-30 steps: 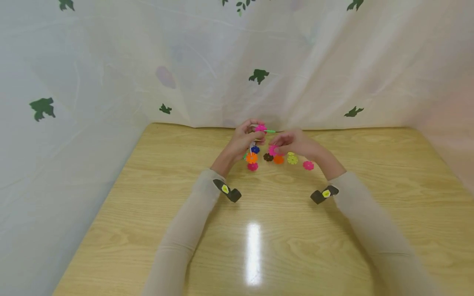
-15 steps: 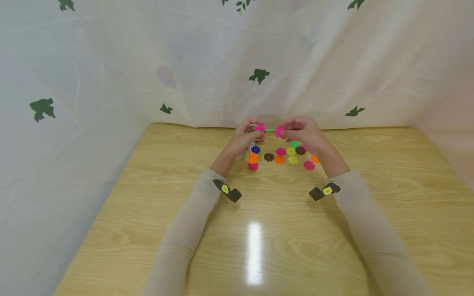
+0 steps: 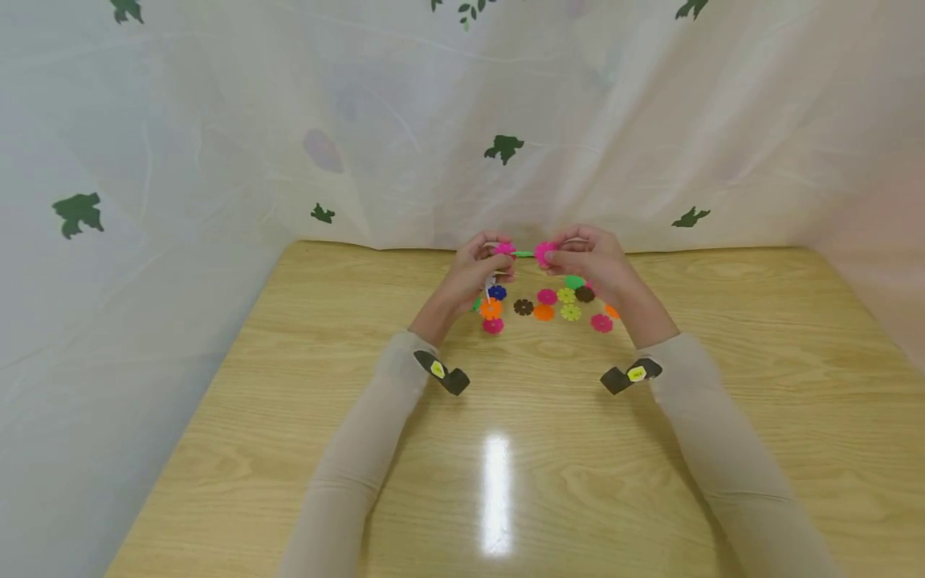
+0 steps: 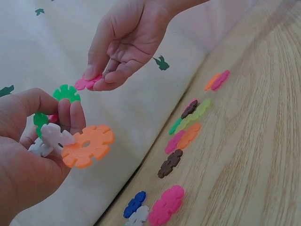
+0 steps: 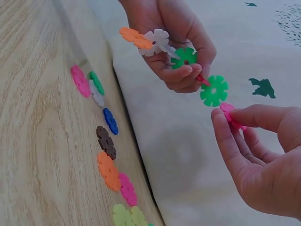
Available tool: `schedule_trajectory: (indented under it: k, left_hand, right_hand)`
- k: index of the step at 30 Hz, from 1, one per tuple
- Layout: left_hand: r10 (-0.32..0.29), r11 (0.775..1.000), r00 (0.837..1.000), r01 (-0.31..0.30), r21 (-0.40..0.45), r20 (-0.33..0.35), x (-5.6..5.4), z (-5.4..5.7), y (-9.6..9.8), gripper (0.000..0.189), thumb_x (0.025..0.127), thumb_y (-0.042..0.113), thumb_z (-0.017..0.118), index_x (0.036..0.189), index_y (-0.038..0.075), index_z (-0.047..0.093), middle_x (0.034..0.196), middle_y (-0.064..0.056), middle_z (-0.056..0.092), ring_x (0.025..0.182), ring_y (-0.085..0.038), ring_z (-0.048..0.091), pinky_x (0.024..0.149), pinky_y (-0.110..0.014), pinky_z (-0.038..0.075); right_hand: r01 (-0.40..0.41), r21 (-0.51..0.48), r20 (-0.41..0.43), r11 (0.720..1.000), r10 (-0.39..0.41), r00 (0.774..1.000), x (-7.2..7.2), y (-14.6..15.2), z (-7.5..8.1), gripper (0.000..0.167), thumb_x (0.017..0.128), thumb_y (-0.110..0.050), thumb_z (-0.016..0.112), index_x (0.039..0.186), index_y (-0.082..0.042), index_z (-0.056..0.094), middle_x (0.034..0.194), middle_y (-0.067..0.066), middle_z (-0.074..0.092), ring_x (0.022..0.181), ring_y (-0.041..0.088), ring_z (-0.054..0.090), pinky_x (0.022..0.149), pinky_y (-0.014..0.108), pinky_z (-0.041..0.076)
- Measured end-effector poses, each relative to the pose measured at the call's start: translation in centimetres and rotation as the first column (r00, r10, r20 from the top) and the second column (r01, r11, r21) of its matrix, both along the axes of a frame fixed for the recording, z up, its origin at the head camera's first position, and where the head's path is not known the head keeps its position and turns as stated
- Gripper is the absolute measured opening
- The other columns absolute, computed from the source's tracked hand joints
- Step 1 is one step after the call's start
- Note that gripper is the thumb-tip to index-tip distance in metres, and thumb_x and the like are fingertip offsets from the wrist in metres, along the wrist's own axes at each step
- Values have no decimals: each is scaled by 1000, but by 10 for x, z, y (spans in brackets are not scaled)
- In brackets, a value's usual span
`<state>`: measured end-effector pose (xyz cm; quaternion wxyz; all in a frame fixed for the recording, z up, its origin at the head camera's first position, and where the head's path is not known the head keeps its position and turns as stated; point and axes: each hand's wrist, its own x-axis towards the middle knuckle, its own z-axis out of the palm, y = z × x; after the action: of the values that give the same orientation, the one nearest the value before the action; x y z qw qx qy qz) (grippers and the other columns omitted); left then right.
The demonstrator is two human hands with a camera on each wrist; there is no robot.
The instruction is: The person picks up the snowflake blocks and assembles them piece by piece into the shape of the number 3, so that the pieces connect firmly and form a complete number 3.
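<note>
My left hand (image 3: 470, 279) grips a chain of interlocked plastic flower discs above the far part of the table. An orange disc (image 4: 96, 151) and white discs hang at the chain's near end, below the fingers. A green disc (image 5: 184, 57) and a small red piece are partly hidden by those fingers. Beyond the fingertips a second green disc (image 5: 207, 97) sticks out to the right. My right hand (image 3: 603, 269) pinches a pink disc (image 5: 227, 112) between thumb and fingers, its edge right at the rim of that green disc.
Several loose discs lie on the wooden table (image 3: 549, 385) below the hands, among them a brown disc (image 3: 523, 307), a blue disc (image 4: 135, 204) and a yellow disc (image 3: 571, 312). A pale curtain (image 3: 405, 160) with dark green shapes hangs along the table's far edge.
My right hand has risen from among the loose discs with the pink disc and brought it to the green disc. The left hand has stayed almost still with the chain.
</note>
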<state>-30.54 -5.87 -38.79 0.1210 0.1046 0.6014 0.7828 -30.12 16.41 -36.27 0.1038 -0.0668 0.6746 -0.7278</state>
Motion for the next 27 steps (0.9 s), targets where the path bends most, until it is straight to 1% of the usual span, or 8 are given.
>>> schedule_trajectory:
  k: [3, 6, 10, 13, 17, 23, 25, 27]
  left_hand:
    - [0, 1000, 1000, 0, 5, 2, -1, 0, 0, 40, 98, -6, 57, 135, -12, 44, 89, -5, 60, 76, -15, 63, 69, -22, 61]
    - [-2, 1000, 1000, 2, 4, 5, -1, -1, 1, 43, 98, -6, 57, 137, -13, 42, 89, -5, 60, 77, -17, 63, 70, -22, 61]
    - [-5, 1000, 1000, 5, 6, 10, 0, 0, 1, 44, 98, -5, 57, 138, -13, 42, 89, -4, 61, 78, -18, 63, 71, -23, 61]
    - [-12, 1000, 1000, 12, 9, 10, 0, -1, 2, 44, 98, -5, 57, 138, -13, 41, 90, -5, 60, 77, -18, 63, 72, -23, 61]
    - [-19, 1000, 1000, 19, 11, 7, -1, -2, 2, 43, 98, -5, 57, 137, -13, 41, 90, -6, 60, 77, -18, 63, 72, -24, 61]
    - [-23, 1000, 1000, 23, 15, -6, -1, -2, 3, 46, 98, -4, 59, 138, -13, 40, 91, -5, 60, 78, -19, 63, 73, -24, 61]
    - [-21, 1000, 1000, 21, 11, -10, -1, -2, 3, 47, 98, -2, 60, 139, -13, 40, 91, -4, 61, 78, -20, 62, 74, -25, 61]
    - [-13, 1000, 1000, 13, 9, -7, -1, -2, 4, 46, 99, 2, 62, 138, -12, 43, 92, -6, 60, 78, -20, 62, 74, -26, 61]
  right_hand:
    - [-6, -1, 19, 1000, 6, 1000, 1, -1, 1, 12, 94, 2, 68, 102, 0, 59, 88, 4, 74, 78, 18, 75, 84, 35, 64]
    - [-21, 11, 24, 1000, 20, 1000, 1, -1, 2, 13, 94, 2, 68, 103, 1, 58, 88, 4, 74, 78, 17, 75, 85, 35, 64]
    - [-19, 3, 26, 1000, 19, 999, 2, -2, 1, 15, 94, 4, 68, 104, 3, 57, 88, 6, 74, 78, 19, 75, 83, 36, 64]
    - [-16, -15, 28, 1000, 16, 999, 2, -4, 1, 14, 94, 5, 67, 104, 5, 57, 88, 6, 75, 79, 21, 75, 80, 34, 65]
    - [-38, -51, 28, 998, 40, 999, 2, -3, 1, 15, 94, 5, 67, 104, 6, 57, 88, 7, 75, 80, 22, 76, 78, 31, 65]
    - [-32, -52, 16, 998, 33, 999, 2, -3, 0, 15, 93, 4, 68, 104, 5, 58, 88, 8, 74, 78, 22, 76, 80, 34, 65]
    - [-26, -39, 5, 999, 26, 1000, 2, -4, 0, 15, 93, 3, 69, 104, 4, 58, 88, 7, 75, 78, 20, 75, 81, 34, 64]
    - [-22, -40, -5, 999, 22, 1000, 2, -4, 0, 16, 93, 2, 69, 105, 4, 59, 89, 6, 75, 79, 20, 76, 81, 33, 64]
